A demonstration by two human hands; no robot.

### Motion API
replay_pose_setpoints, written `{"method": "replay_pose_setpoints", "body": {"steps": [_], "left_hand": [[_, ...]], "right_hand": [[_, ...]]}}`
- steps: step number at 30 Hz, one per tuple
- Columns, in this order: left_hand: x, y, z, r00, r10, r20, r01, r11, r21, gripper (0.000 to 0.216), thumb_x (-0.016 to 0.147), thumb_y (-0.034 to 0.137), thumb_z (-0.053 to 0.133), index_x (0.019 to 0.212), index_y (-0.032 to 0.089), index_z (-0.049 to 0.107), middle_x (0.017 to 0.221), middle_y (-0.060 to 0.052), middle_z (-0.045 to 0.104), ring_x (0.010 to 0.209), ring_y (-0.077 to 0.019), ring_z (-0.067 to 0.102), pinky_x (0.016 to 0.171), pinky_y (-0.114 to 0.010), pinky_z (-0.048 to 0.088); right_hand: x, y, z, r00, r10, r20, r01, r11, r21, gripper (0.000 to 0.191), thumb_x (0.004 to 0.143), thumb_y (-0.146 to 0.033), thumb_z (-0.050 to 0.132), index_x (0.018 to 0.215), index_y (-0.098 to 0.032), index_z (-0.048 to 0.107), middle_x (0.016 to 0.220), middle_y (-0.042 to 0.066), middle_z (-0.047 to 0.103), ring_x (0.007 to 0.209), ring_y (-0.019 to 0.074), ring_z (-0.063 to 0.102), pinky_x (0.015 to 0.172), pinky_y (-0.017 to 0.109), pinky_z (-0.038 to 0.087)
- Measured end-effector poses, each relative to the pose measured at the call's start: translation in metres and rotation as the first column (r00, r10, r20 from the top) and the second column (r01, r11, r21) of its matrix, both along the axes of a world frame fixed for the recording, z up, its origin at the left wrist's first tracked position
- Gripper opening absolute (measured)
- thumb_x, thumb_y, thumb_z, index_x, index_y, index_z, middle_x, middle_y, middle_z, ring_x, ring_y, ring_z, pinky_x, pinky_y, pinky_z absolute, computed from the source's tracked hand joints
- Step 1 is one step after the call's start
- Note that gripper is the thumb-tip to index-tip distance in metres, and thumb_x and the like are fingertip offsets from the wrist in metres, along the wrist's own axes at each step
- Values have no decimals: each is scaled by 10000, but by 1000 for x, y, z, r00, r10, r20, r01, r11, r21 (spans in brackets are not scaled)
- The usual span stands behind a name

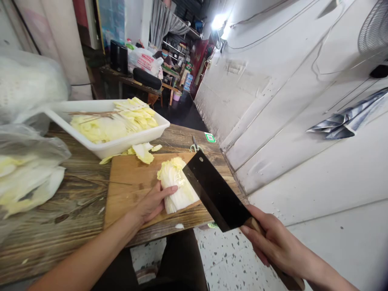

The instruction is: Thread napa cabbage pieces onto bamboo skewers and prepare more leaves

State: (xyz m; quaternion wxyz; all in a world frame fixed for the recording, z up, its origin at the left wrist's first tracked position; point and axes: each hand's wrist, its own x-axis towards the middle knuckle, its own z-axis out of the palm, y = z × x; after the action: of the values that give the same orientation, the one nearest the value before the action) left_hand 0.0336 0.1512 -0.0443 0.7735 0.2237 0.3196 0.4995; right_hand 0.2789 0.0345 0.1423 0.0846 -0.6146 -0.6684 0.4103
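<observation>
A piece of napa cabbage (176,182), pale yellow at its leafy end, lies on the wooden cutting board (124,194). My left hand (156,200) grips its near left side, thumb on top and fingers partly hidden beneath. My right hand (273,238) is wrapped around the wooden handle of a cleaver (216,194). The broad dark blade is raised in front of the cabbage's right side and hides part of it. Loose cabbage leaves (144,152) rest at the board's far edge, below a white tub (106,149) of yellow leaves and thin dry stalks.
Scissors (195,145) and a green-and-white code card (209,137) lie near the table's far right edge. Plastic bags of cabbage (30,173) occupy the left side. A white wall (273,153) runs along the right. A person (166,56) sits in the background.
</observation>
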Motion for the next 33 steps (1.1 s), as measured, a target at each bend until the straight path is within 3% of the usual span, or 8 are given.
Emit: {"method": "replay_pose_setpoints", "body": {"steps": [10,17,26,33], "left_hand": [[0,0,1,1000,5,-14,-5,1000,-8,771,555,297,881,1209,215,481,1142,-94,705,1137,-302,634,957,-401,548],[1,0,4,999,18,-30,-19,1000,-23,675,573,270,869,1142,221,509,1090,-74,721,1114,-289,646,928,-383,562],[2,-3,6,999,26,-46,-27,999,-20,636,565,226,867,1098,212,519,1050,-75,729,1065,-297,669,907,-413,571],[3,-3,8,997,40,-61,-41,999,-15,596,579,251,855,1067,209,515,1066,-83,725,1086,-296,659,914,-390,566]], "right_hand": [[-4,1,0,999,31,35,-33,999,43,183,973,-349,474,1059,-192,511,503,-105,410,417,58,412,440,167,377],[-9,5,1,998,55,44,-57,997,55,249,990,-380,422,1126,-185,496,494,-107,411,415,73,418,437,190,379],[-14,8,-1,992,101,80,-105,993,48,187,999,-384,374,951,-207,413,480,-110,411,411,73,402,476,210,403],[-11,-2,5,990,108,90,-105,994,-41,201,1003,-398,357,983,-205,407,490,-105,418,400,75,408,457,202,405]]}}
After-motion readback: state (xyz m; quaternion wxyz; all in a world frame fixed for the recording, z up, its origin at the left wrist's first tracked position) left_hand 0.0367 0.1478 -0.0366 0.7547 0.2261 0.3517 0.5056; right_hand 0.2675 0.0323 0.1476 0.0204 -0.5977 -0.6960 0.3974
